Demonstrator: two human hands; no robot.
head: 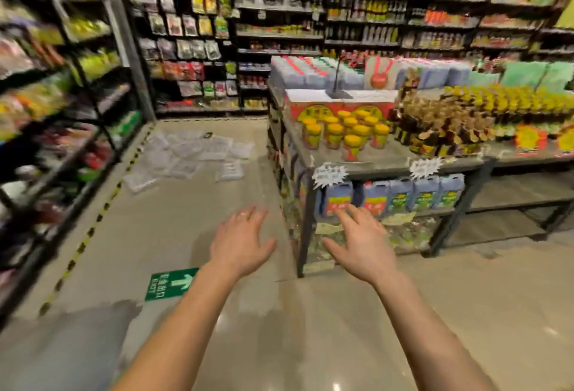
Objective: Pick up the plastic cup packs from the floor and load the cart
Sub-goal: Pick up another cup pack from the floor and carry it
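Observation:
Several clear plastic cup packs point(189, 156) lie scattered on the beige floor at the far end of the aisle, near the back shelves. My left hand point(240, 243) and my right hand point(362, 243) are both stretched forward, palms down, fingers spread, holding nothing. Both hands are well short of the packs. No cart is in view. The picture is blurred by motion.
Stocked shelves point(52, 101) line the left side behind a yellow-black floor stripe. A display table point(394, 164) with yellow-lidded jars and bottles stands on the right, its corner close to my right hand. A green exit arrow sticker point(169, 283) is on the floor.

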